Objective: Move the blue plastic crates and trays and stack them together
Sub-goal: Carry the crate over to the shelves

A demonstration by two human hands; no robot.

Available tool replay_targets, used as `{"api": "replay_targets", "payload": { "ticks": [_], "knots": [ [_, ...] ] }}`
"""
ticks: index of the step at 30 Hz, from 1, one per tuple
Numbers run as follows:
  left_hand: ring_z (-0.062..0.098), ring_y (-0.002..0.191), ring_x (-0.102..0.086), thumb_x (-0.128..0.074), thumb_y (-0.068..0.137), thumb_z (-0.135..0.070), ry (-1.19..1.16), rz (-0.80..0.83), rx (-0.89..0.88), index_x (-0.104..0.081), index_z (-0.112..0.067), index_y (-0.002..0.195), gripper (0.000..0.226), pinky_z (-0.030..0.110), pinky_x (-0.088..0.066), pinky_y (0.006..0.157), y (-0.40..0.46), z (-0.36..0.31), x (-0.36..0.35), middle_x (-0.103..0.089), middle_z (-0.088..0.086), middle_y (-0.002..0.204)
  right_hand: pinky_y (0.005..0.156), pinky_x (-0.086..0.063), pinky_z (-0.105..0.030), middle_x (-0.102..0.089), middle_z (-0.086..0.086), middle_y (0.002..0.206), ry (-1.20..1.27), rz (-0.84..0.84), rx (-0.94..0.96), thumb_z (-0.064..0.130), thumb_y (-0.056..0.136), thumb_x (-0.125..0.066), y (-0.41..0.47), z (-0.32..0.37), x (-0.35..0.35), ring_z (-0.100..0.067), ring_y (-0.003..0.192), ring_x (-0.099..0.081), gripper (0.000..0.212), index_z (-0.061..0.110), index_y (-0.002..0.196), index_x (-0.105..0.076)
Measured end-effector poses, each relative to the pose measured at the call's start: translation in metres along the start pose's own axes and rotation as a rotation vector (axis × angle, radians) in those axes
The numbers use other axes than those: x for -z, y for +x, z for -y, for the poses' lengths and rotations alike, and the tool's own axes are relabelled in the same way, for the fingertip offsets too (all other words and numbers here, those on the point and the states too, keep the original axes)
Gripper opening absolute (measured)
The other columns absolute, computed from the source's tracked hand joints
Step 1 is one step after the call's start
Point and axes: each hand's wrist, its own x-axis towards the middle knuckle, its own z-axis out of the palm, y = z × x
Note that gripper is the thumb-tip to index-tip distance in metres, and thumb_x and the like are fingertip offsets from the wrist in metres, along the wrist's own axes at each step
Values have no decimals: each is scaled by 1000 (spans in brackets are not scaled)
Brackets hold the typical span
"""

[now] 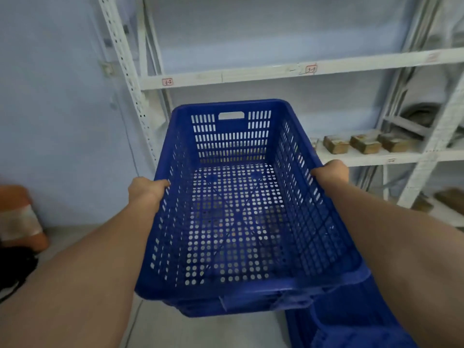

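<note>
Both hands hold one big blue crate (238, 209) up in the air. On the left side, the left hand (145, 190) is closed over the long rim, and on the right side the right hand (331, 172) is closed over the other long rim. Nothing is inside the crate (its walls and floor are full of little holes). Low down on the near right sits more blue plastic (351, 322), right under the crate's near corner. Far behind stands a white shelf rack (251, 74), with some small brown blocks (364, 144) on a shelf to the right. An orange thing (22, 217) sits on the floor at the far left.
</note>
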Motion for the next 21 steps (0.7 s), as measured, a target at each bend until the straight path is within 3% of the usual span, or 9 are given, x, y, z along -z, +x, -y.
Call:
{"api": "replay_targets", "payload": {
  "ticks": [4,10,14,18,21],
  "knots": [
    [24,50,-57,-78,67,-26,20,64,-6,-55,-10,59,30,23,-44,45,-44,-6,-55,-57,7,59,55,-47,-30,-55,-13,63,6,-5,-71,14,76,-59,11,-61,43,-24,53,-52,18,3,62,-55],
    [24,47,-55,-80,64,-27,10,113,63,-53,-10,56,33,24,-41,44,-116,-15,-152,-55,5,55,55,-46,-30,-56,-13,68,-39,3,-130,13,77,-59,55,-146,113,-26,58,-56,13,0,78,-58],
    [27,52,-61,-79,63,-31,-8,125,122,-56,-10,57,31,25,-45,47,-160,-12,-211,-61,8,57,42,-34,-21,-53,-10,60,-101,4,-117,14,79,-62,99,-188,155,-22,51,-50,15,2,72,-57],
    [30,57,-63,-79,64,-31,-11,126,154,-59,-7,58,31,38,-58,59,-193,-8,-261,-63,10,62,42,-32,-20,-52,-8,60,-108,17,-124,14,80,-63,136,-220,181,-19,51,-50,22,6,62,-52],
    [32,62,-65,-79,63,-29,-5,134,180,-61,-6,63,30,46,-60,69,-209,-9,-290,-65,13,66,42,-32,-20,-52,-7,59,-127,24,-130,15,80,-64,160,-242,192,-18,50,-49,17,3,69,-57]
  ]
}}
